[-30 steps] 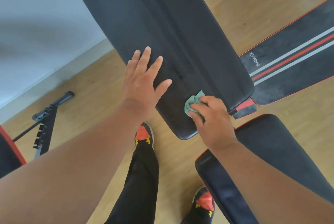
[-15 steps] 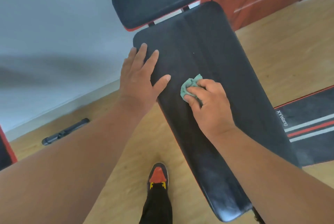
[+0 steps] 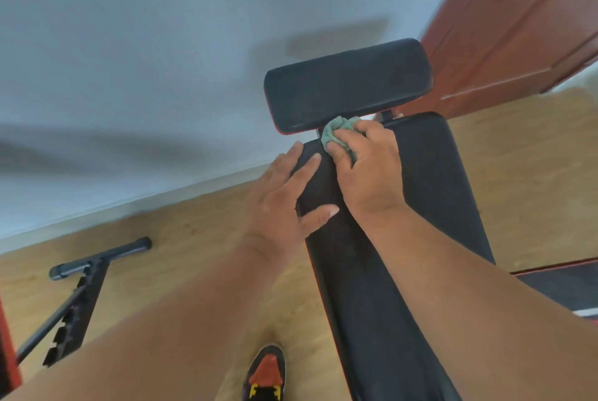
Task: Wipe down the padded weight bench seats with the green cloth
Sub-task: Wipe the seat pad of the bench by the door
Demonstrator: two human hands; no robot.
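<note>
green cloth [image 3: 336,132] mostly hidden by fingers [image 3: 339,154] — bench pad [image 3: 437,206] cut off below

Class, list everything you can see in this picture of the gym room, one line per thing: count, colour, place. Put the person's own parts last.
long bench pad: 1, black, centre right, running away from the camera
short head pad: 1, black, at the long pad's far end
green cloth: 1, green, bunched at the long pad's far end, just under the short pad
metal frame part: 1, black, notched, on the floor at left
mat: 1, dark with red edge, right edge of view
door: 1, red-brown, upper right
wall: 1, pale grey, upper left
floor: 1, light wood
shoe: 1, black and orange, bottom centre
left hand: 1, resting on the long pad's left edge
right hand: 1, holding the cloth
</note>
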